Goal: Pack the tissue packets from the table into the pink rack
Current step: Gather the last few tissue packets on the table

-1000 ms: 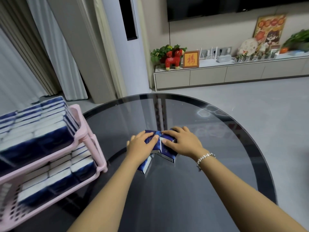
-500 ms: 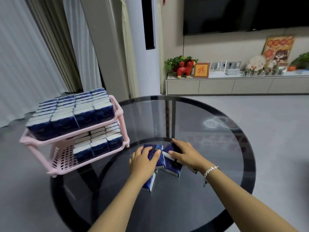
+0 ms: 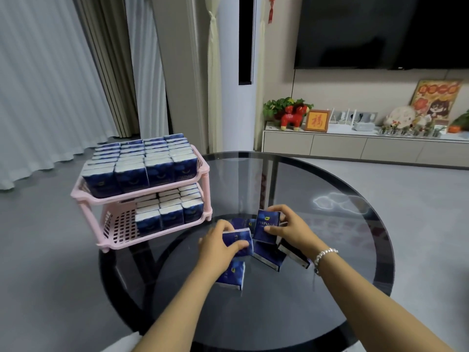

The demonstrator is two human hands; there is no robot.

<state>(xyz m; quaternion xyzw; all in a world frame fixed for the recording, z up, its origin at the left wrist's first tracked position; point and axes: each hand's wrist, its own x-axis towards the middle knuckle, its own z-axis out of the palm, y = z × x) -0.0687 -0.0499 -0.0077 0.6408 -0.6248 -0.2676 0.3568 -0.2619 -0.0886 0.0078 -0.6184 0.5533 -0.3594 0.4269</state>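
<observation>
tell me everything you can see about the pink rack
The pink rack is a two-tier shelf that looks like moulded plastic, with round corner posts and slotted basket floors. It stands upright at the left edge of the round glass table, apart from both hands. The upper tier is packed full with rows of dark blue tissue packets standing on end. The lower tier holds more of them on its right side, while its left part shows bare pink grid. Its far side is hidden.

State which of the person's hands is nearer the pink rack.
Left. The left hand grips a packet just right of the rack; the right hand holds another farther right.
</observation>
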